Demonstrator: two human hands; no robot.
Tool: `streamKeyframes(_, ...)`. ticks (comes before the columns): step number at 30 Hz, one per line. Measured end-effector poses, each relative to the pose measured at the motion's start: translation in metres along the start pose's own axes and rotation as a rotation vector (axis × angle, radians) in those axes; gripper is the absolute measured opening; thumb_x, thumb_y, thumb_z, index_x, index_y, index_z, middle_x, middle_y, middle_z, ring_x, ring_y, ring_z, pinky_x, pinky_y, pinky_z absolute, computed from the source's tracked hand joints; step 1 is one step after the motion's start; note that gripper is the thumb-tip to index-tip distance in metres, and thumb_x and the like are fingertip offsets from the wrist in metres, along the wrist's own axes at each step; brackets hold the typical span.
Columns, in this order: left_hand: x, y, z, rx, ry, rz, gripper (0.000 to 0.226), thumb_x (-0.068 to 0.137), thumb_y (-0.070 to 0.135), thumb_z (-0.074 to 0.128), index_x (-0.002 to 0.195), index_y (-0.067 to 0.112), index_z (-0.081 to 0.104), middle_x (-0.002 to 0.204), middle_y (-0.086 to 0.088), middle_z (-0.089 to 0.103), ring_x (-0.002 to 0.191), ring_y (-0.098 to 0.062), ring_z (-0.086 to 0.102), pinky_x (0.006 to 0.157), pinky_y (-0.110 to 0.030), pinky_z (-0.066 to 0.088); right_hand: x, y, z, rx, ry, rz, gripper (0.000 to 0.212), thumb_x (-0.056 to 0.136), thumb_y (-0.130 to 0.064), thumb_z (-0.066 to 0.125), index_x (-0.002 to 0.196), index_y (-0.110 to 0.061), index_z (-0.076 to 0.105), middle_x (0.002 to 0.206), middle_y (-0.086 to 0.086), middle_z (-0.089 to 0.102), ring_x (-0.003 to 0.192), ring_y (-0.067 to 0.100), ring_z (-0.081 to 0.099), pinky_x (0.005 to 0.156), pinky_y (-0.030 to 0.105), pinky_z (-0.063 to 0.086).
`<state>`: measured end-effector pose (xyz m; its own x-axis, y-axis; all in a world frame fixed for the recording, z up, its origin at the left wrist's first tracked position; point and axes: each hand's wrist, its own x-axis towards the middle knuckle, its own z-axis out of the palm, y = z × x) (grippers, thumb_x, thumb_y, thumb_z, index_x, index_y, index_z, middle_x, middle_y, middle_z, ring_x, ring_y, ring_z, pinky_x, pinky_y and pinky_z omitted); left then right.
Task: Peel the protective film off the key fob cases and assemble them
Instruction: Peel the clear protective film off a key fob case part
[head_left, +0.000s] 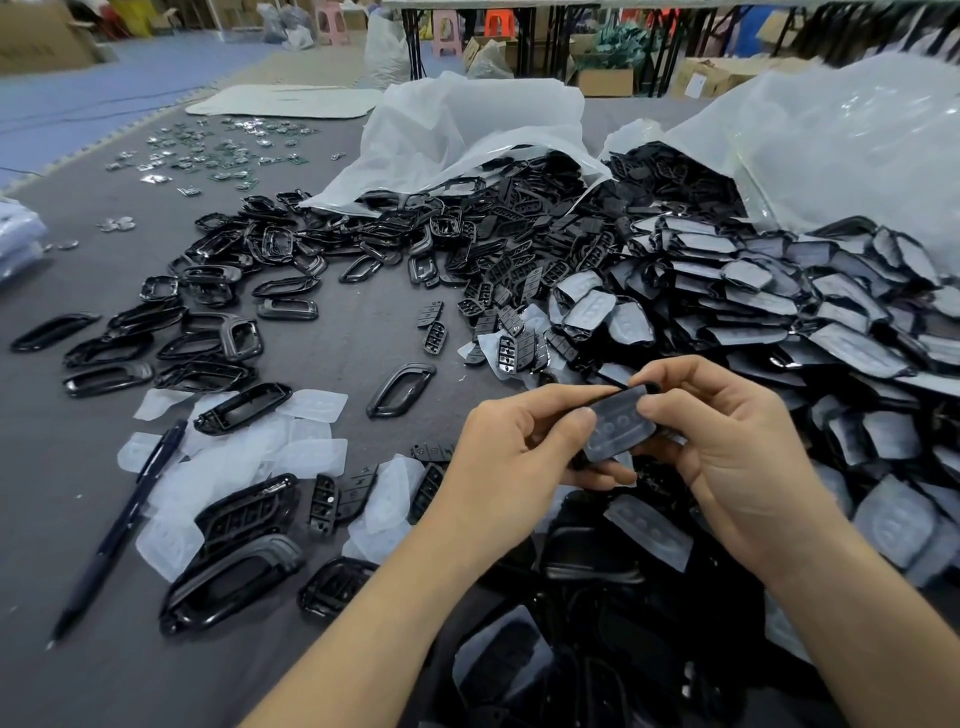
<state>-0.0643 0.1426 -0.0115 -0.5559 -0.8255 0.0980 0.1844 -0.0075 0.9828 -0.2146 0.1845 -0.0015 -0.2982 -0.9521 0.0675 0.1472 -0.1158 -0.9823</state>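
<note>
One film-covered key fob case (597, 402) is being held between two hands: left hand (511, 457) is gripping its near end, right hand (727, 447) is pinching the film (623, 428) at the far edge. Recommended: lifting one corner, peeling low while bracing the case.

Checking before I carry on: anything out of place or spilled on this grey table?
A dark blue pen lies among peeled translucent film sheets at left, not a fob part. Black plastic case parts spill from two white plastic bags.
</note>
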Motion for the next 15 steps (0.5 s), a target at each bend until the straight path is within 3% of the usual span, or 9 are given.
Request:
streamKeyframes(11,0.0004,-0.0049,0.0017,0.013,0.005,-0.008,0.028,0.093,0.001,0.058,0.098,0.025,0.07,0.085,-0.003,0.075,0.07,-0.023,0.073,0.061,-0.02,0.055,0.0001,0.0019,0.0006,-0.027,0.0,0.035,0.039,0.084,0.009,0.056,0.063,-0.022,0.069,0.063,0.001,0.064,0.06,0.013,0.06,0.054,0.022,0.052)
streamKeyframes(15,0.0007,-0.0042,0.0014,-0.007,0.003,-0.017,0.029,0.093,0.0,0.056,0.098,0.024,0.069,0.083,-0.001,0.075,0.069,-0.022,0.073,0.06,-0.019,0.055,-0.0004,0.0,-0.0003,0.009,-0.053,0.071,0.003,0.067,-0.017,0.069,0.066,-0.019,0.071,0.069,0.005,0.066,0.064,0.014,0.061,0.055,0.022,0.052)
